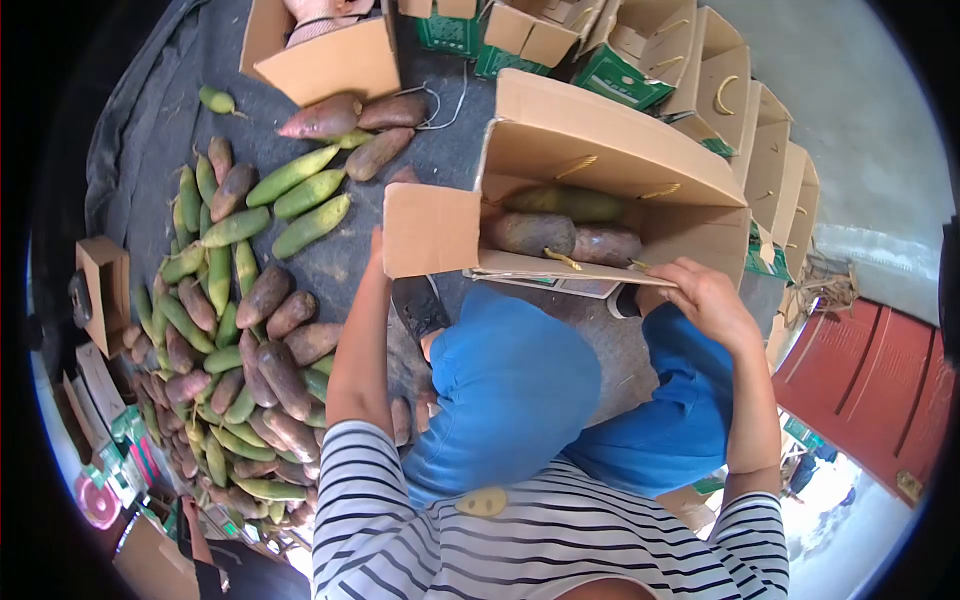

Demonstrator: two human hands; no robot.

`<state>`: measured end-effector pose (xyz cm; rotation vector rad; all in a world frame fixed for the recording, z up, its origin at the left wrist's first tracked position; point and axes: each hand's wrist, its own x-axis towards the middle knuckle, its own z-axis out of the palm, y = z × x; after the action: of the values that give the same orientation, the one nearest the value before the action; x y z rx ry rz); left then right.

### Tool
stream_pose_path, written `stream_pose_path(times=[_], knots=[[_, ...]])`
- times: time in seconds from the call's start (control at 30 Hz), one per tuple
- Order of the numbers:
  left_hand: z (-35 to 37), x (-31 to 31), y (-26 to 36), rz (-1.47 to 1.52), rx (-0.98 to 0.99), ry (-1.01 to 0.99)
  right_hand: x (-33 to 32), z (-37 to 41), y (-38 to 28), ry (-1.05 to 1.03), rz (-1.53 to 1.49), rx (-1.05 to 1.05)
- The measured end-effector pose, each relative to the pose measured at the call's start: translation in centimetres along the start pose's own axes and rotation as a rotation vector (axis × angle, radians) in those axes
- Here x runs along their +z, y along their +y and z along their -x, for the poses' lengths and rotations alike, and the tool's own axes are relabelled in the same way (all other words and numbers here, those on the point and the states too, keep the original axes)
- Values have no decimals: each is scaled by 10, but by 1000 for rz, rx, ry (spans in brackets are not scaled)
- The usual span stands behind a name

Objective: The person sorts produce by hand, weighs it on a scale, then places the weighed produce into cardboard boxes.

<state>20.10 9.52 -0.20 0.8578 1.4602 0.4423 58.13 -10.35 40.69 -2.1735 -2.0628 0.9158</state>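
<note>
An opened cardboard box (705, 225) with yellow rope handles stands before my knees. Inside lie a green radish (565, 203) and two purple-red radishes (528, 235), marked with soil. My right hand (705, 300) is closed around the box's near edge, at its right end. On the other side, my left hand (376, 245) reaches up behind the box's left flap (432, 232); the flap hides most of it, fingers included. Long green radishes (312, 226) and purple-red radishes (380, 153) lie on the dark sheet to the left of the box.
A large heap of radishes (225, 400) spreads along the left. More open boxes (640, 50) line the far right side. Part of a person (318, 20) shows in a box (335, 65) at top left. A red door (875, 375) stands at right.
</note>
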Motion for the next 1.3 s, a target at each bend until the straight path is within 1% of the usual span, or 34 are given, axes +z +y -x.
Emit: stream_pose_path(times=[0.03, 0.07, 0.13, 0.2, 0.3, 0.33, 0.37, 0.4, 0.43, 0.47, 0.53, 0.6, 0.63, 0.7, 0.77, 0.83, 0.87, 0.9, 0.97, 1.0, 1.07, 1.17, 1.2, 1.23, 1.3], knots=[[42, -2, 33, 263, -95, -119, 1, 1, 2, 14, -8, -10], [74, -4, 51, 525, -195, -237, 1, 2, 4, 25, -17, -21], [74, -26, 12, 544, -287, -242, 3, 2, 7, 22, -12, -31], [124, -43, 19, 578, -221, -238, 3, 4, 9, 39, 5, -52], [206, -84, 22, 594, 2, -174, 9, 6, 17, 66, 10, -72], [234, -97, 29, 559, 88, -115, 13, 6, 23, 65, -7, -75], [275, -92, 64, 498, 253, -90, 14, 7, 24, 63, -10, -69], [305, -96, 92, 373, 323, -74, 14, 8, 23, 59, -11, -66], [335, -82, 132, 299, 448, -40, 14, 9, 24, 54, -10, -68], [345, -92, 147, 203, 520, -45, 18, 9, 26, 55, -11, -66], [375, -72, 201, 66, 623, -47, 20, 11, 24, 58, 0, -51], [386, -43, 252, -86, 730, -125, 20, 12, 23, 71, 26, -54], [384, -21, 279, -200, 767, -186, 23, 12, 24, 79, 39, -60], [364, 24, 311, -286, 870, -352, 23, 15, 24, 95, 55, -69], [343, 74, 345, -523, 848, -569, 23, 17, 21, 110, 58, -76], [322, 124, 358, -786, 742, -658, 27, 16, 21, 25, 125, -44], [299, 150, 352, -789, 740, -727, 27, 16, 21, -20, 160, -27], [282, 166, 340, -790, 733, -798, 27, 17, 20, 10, 145, -40], [285, 172, 329, -758, 943, -663, 24, 18, 19, 73, 116, -67], [286, 175, 328, -746, 1046, -598, 19, 16, 20, 30, 122, -50], [310, 147, 332, -599, 1046, -463, 15, 16, 19, -57, 113, -2], [345, 76, 323, -343, 1054, -253, 25, 15, 24, 42, 125, -55], [349, 51, 310, -249, 1055, -148, 22, 13, 26, -24, 116, -15], [347, 26, 292, -159, 1053, -27, 23, 12, 28, 4, 120, -46], [341, -25, 250, -138, 895, 238, 28, 8, 33, 9, 179, -40]])
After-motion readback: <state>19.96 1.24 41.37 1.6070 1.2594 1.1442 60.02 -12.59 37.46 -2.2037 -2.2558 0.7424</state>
